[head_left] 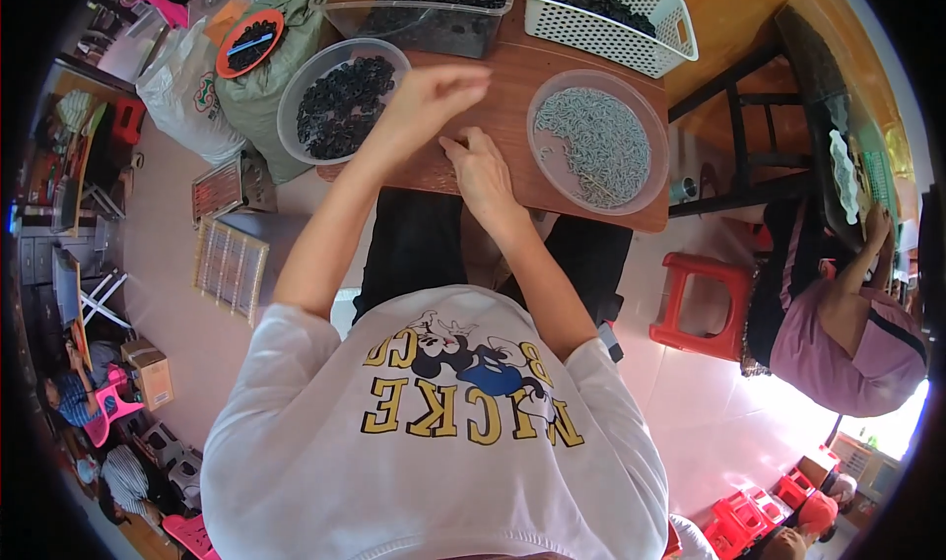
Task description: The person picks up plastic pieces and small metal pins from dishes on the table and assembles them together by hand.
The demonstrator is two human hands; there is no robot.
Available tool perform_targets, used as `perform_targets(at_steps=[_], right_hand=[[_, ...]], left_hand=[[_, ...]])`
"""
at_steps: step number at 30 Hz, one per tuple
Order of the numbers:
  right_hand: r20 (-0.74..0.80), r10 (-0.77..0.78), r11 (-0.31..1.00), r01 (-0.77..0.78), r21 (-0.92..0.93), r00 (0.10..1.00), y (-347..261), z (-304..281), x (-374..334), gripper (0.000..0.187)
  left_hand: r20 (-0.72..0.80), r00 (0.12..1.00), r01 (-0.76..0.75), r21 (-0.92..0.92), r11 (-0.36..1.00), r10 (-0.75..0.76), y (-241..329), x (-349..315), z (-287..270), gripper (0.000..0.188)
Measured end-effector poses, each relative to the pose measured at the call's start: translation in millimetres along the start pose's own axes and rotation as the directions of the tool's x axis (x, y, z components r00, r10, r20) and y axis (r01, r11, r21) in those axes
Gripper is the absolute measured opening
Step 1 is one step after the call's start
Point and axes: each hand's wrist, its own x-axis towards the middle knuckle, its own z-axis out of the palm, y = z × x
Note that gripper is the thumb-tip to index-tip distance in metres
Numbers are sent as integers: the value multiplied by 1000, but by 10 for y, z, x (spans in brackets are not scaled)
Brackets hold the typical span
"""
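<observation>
My left hand (439, 99) is raised over the wooden table, with its fingers stretched out to the right and nothing visible in them. Below it, close to the table's near edge, my right hand (480, 171) rests with its fingers curled in. Whatever they may hold is too small or hidden to make out. To the left of my hands stands a clear plastic bowl (286, 117) of small black ring-like parts (345, 102). On the right, a second clear bowl (657, 156) holds many small silver screws (596, 141).
At the table's (532, 53) far side stand a clear bin (434, 33) and a white perforated basket (611, 40), both with black parts. Sacks (266, 107) with an orange dish (258, 40) on top stand left. A red stool (700, 309) and a seated co-worker (838, 343) are at right.
</observation>
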Motion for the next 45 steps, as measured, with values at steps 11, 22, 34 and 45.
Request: perform_targets(at_steps=[11,22,34,45], right_hand=[[-13,70,974,-65,215,997,-24,-158,-153,20],[274,575,279,-500,820,771,86,-504,-1341,14],[307,664,46,-447,894,682,137,-750,-1433,11],[218,654,171,-423,890,725,138,-723,-1477,13]], left_hand=[[-87,960,234,-273,933,-266,-349,-536,106,23],[73,997,-53,244,968,36,22,49,834,22],[299,954,-184,588,788,-1,-145,255,1439,11],[229,968,-66,635,769,-106,-205,324,1581,14]])
